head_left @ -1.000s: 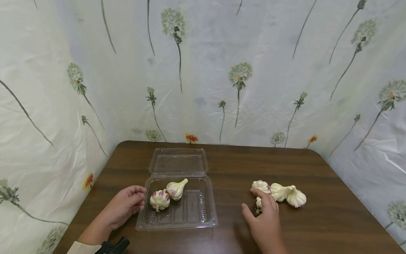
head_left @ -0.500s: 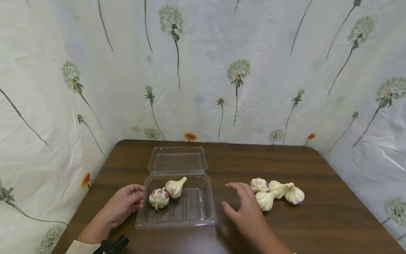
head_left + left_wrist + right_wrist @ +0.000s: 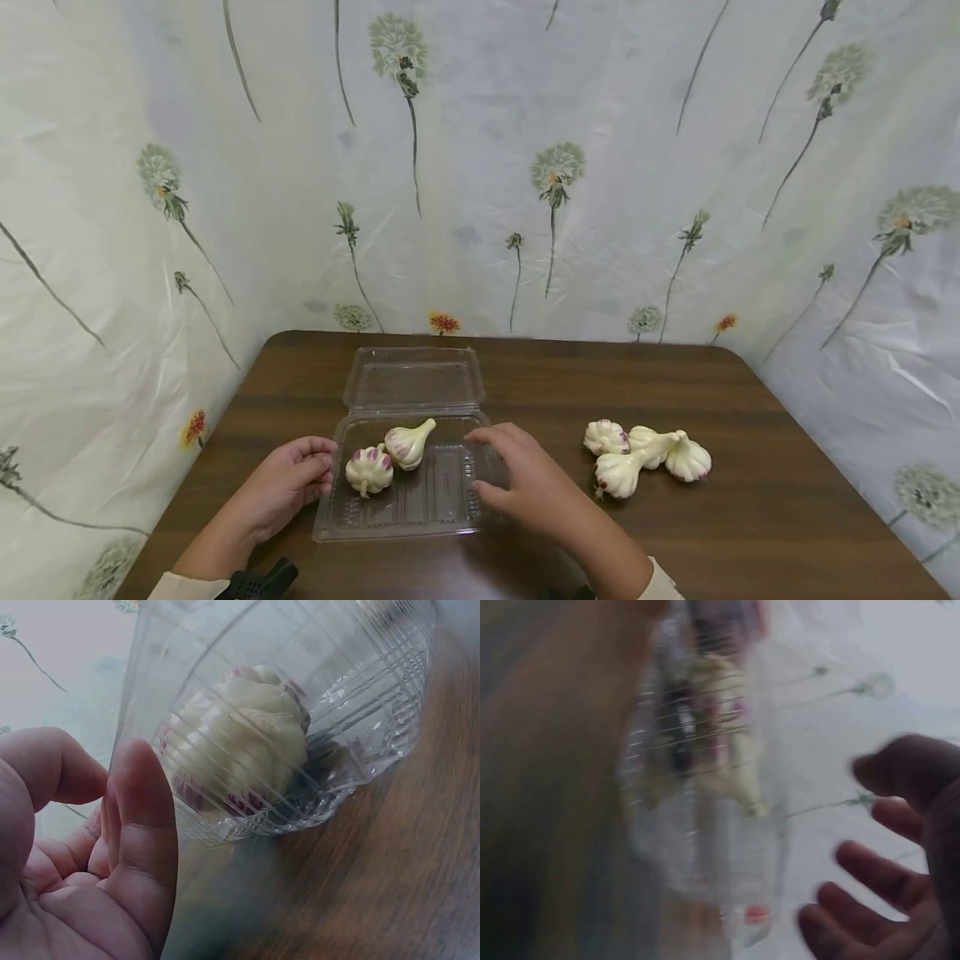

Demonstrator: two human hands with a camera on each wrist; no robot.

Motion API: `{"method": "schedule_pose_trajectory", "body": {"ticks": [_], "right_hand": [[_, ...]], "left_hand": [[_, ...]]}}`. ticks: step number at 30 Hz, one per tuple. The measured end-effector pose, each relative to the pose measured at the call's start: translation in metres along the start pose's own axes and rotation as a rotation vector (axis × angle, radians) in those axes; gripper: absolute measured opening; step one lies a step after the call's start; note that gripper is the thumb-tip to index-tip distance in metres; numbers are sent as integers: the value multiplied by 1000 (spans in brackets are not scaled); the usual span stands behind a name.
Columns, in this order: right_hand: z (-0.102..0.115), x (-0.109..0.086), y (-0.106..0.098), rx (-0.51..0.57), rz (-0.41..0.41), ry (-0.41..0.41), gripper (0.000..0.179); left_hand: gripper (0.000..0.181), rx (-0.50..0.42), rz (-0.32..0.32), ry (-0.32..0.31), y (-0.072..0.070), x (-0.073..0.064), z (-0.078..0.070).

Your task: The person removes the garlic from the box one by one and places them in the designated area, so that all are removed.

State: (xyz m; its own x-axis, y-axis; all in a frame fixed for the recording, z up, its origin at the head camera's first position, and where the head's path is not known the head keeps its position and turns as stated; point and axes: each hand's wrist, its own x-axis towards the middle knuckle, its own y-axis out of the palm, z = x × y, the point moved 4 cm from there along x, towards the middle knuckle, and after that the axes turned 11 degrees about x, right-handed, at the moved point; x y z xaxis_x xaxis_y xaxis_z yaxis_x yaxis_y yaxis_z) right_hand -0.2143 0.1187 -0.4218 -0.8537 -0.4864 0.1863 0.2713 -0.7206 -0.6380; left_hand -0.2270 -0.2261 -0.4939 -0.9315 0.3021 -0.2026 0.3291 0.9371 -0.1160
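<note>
A hinged clear plastic container point(image 3: 405, 531) lies with its lid point(image 3: 414, 379) folded back on the brown table. Inside its left half rest a purple-streaked garlic bulb point(image 3: 369, 472) and a second garlic bulb point(image 3: 407, 447) with its neck pointing up and right. My left hand point(image 3: 279, 485) pinches the container's left rim between thumb and forefinger, as the left wrist view shows closely. Over the right rim hovers my right hand point(image 3: 521, 477), thumb and fingers spread. In the blurred right wrist view, nothing lies between the right hand's fingers point(image 3: 870, 874).
On the right of the table point(image 3: 750, 533), several garlic bulbs point(image 3: 617, 476) sit clustered together, necks overlapping. A flower-printed sheet point(image 3: 465, 167) hangs behind the table and along both sides.
My right hand has moved left from the garlic cluster to the container's right rim, carrying nothing. The left hand has kept its pinch on the left rim. The view has shifted slightly.
</note>
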Motion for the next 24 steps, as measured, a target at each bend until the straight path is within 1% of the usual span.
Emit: {"method": "schedule_pose_trajectory", "body": {"ticks": [3, 9, 18, 21, 24], "right_hand": [[4, 7, 4, 10, 78, 9, 57], [11, 18, 11, 13, 148, 48, 60], [20, 31, 18, -17, 160, 20, 62], [27, 34, 18, -23, 172, 36, 63], [34, 38, 19, -14, 190, 73, 65]], "left_hand": [[42, 2, 2, 7, -2, 0, 0], [44, 2, 0, 0, -1, -1, 0], [42, 1, -6, 1, -1, -2, 0], [42, 3, -8, 0, -2, -1, 1], [42, 1, -9, 0, -2, -1, 1]]}}
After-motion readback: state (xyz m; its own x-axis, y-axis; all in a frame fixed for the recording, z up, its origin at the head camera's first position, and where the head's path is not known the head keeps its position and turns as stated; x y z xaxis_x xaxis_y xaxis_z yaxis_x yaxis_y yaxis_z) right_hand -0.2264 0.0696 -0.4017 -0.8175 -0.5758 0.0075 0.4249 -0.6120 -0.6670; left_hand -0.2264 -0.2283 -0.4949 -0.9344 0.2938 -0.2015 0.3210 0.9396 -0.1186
